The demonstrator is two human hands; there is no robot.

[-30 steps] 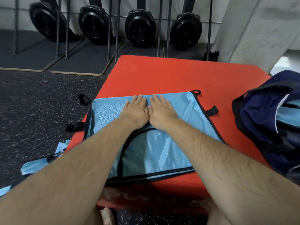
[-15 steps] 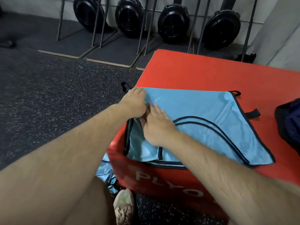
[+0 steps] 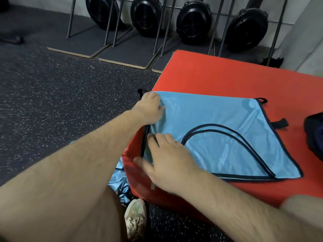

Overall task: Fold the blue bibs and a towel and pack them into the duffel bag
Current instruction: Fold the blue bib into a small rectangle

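A dark speckled rubber floor [image 3: 57, 95] fills the left of the view, and along the far wall stand four black round fan-like machines [image 3: 192, 21] on grey mats with thin metal legs. A red plyo box [image 3: 227, 81] takes up the right side, its front face carrying white lettering mostly hidden behind the right forearm. Spread flat on the box's near left corner lies the blue bib [image 3: 218, 130], shiny light-blue cloth edged in black binding, with a curved black-trimmed neck opening and short black strap tabs at its right edge. At the right border, on the box and apart from the bib, sits part of the dark navy duffel bag [image 3: 314, 137], largely cut off by the frame. More blue cloth [image 3: 120, 184] is heaped on the floor against the box's left side, just above a pale sneaker [image 3: 135, 217]. The left hand [image 3: 150, 109] is at the bib's far left corner, fingers curled, pinching the fabric edge. The right hand [image 3: 167, 159], somewhat blurred, lies on the bib's near left edge with fingers fairly straight, pressing the cloth rather than clasping it.
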